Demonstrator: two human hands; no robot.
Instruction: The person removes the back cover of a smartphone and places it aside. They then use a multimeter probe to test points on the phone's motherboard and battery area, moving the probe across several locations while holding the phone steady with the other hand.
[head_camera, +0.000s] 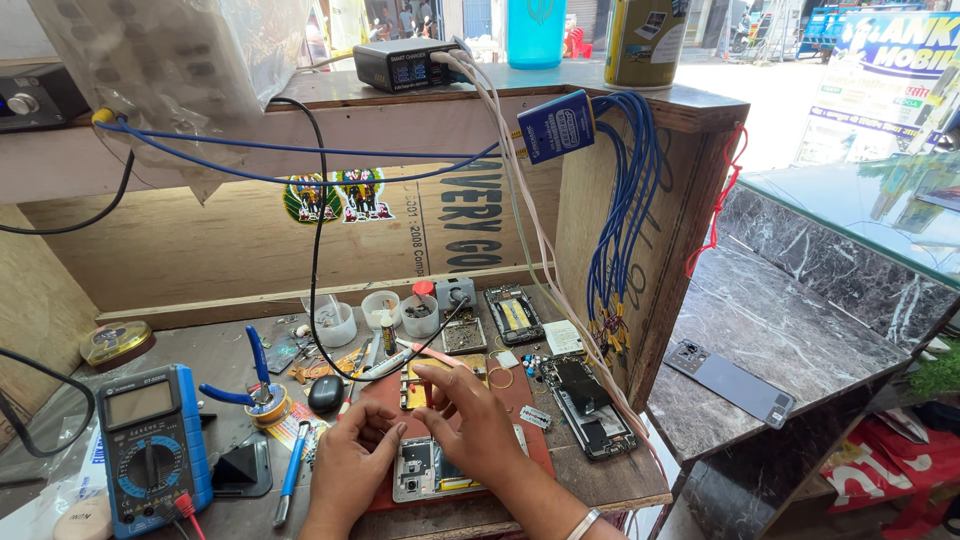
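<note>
**Technician A:** State the condition of the work piece.

**Technician B:** The opened phone (428, 470) lies on the red mat (520, 420) at the near edge of the bench. Its back cover is off and the internal frame is exposed. The left hand (352, 460) grips its left edge between thumb and fingers. The right hand (470, 425) rests on top with fingers bent; whether it pinches a small part, I cannot tell. The hands are close together, almost touching. Judged from this, disassembly is done and internal work is under way; reassembly remains.

**Technician A:** Items near the hands?

**Technician B:** A blue multimeter (152, 445) at near left, blue-handled pliers (245, 385) beside it. A second opened phone (585, 405) lies just right of the mat, a third (513, 315) farther back. A detached grey back panel (730, 383) rests on the marble ledge (800, 340) at right.

**Technician A:** Labels and signs?

**Technician B:** Two green-edged stickers (335, 195) sit on the plywood back wall, next to stencilled black lettering. A blue rectangular cable module (556, 125) with a printed label hangs under the shelf. On the shelf stand a black charger box (402, 65) and a yellow labelled can (645, 40). At far right, a blue-and-white shop banner (885, 65).
</note>
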